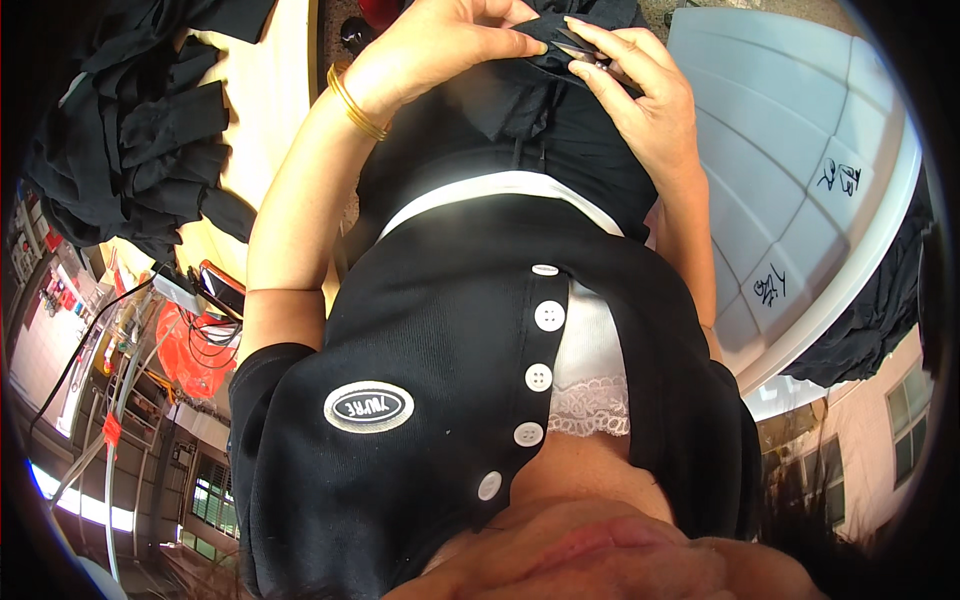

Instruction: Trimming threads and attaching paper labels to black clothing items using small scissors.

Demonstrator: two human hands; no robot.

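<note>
At the top of the head view, my left hand [455,42] pinches a piece of black cloth [518,105] between thumb and fingers. A gold bangle circles that wrist. My right hand [645,88] is closed round small dark thread snips [575,48], whose pointed blades reach toward the left fingertips and the cloth there. Whether the blades touch the cloth, I cannot tell. The black cloth hangs over my dark-clad lap, and its far part is cut off by the picture's upper edge.
On the left, a pale wooden table [262,120] bears a heap of black fabric pieces [165,130]. A red plastic bag [195,350] and cables are beside it. A large light-blue plastic bin [770,120] stands close to my right arm, with more black fabric [860,330] beyond its rim.
</note>
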